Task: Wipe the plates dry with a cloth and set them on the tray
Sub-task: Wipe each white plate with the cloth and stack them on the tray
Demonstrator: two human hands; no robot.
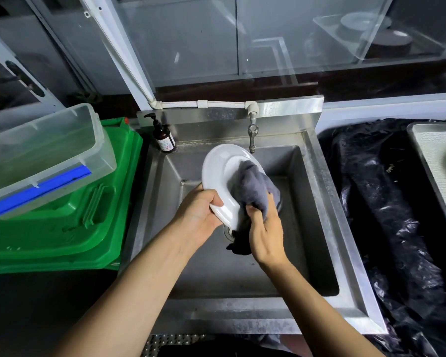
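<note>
Over the sink (317, 202), the left hand (200, 213) grips the white plate (220, 166) by its near rim, thumb curled over the edge and fingers behind, holding it tilted up on edge. The right hand (264, 234) clutches a bunched grey cloth (255, 188) and presses it against the plate's face, a dark tail of cloth hanging below. The plate looks like glazed ceramic: stiff, fairly heavy for one hand, breakable, and probably slippery while wet, so the rim pinch seems the safest hold. The cloth is soft and shapes itself to the curve. The tray (422, 140) sits well apart at the far right, with another plate's edge showing on it.
</note>
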